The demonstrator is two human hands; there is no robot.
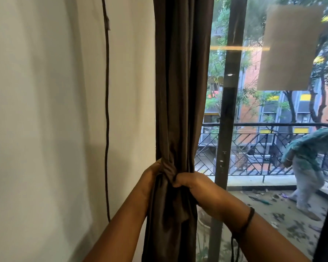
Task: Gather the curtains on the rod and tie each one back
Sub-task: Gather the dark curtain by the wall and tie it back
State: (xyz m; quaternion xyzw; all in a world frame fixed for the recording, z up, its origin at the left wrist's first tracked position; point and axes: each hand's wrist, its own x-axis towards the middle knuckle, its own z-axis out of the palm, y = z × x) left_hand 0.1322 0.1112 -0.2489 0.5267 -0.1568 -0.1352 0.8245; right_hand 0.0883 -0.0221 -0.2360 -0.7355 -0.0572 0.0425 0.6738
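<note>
Head view puts you close to a white wall (55, 110) filling the left half, with a glass door (273, 110) taking the right half and a balcony railing (254, 140) showing through it. Between wall and glass hangs your dark brown curtain (180, 82), already bunched into a narrow column of folds along the left edge of the door frame (225, 120). Out on the balcony, at the right edge, a person in a green top (307, 148) bends forward. A blurred rectangular patch (290, 48) sits on the glass toward the upper right corner. A thin dark cord (107, 110) dangles down the wall just left of the curtain, apart from it. Your right hand (193, 183) is clenched around the gathered fabric from the right side, fingers curled into a twisted knot of cloth at mid height. Your left hand (151, 173) reaches in from the left edge of the curtain; its fingers wrap behind the bunch, gripping it. A black thread band (249, 217) circles your right wrist.
</note>
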